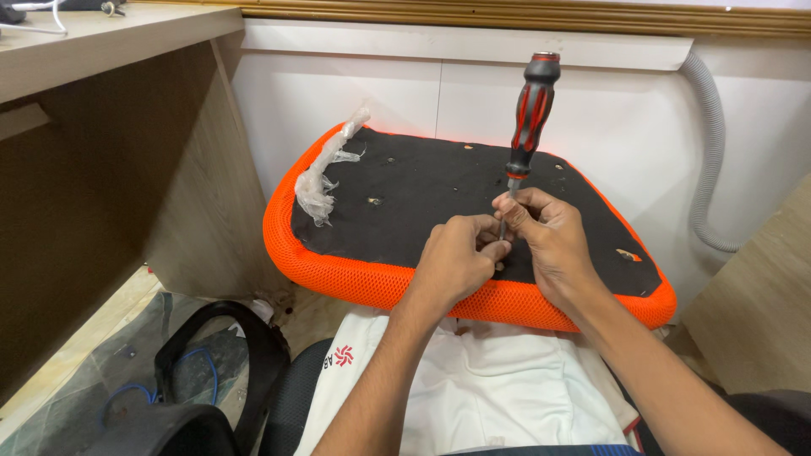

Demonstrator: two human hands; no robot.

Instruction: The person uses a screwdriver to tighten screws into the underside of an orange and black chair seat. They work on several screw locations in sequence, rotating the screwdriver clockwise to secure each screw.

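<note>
White cloth [473,397] covers my lap at the bottom of the view, and the upturned seat cushion [405,190] leans from my knees up against the white wall panel [355,93], black underside facing me, orange mesh [372,283] wrapped round its rim.

Both hands meet near the cushion's near edge, a little right of its middle. Right hand [553,245]: the grip is pinched together on the thin metal shank of the screwdriver [530,105], low down by the tip, with the red-and-black handle standing free above. Left hand [456,262]: fingertips closed just beside the tip, seemingly round a small screw, though it is too small to make out. Other screw holes [374,201] dot the black fabric, and a scrap of clear plastic [325,181] hangs at the far left corner.

To do this well, I judge the shank should stay square to the cushion's surface, the tip seated fully before any turning. With the handle unsupported, it could tip sideways, so light, steady pressure downward matters. A grey hose [710,143] runs down the wall at right.
</note>
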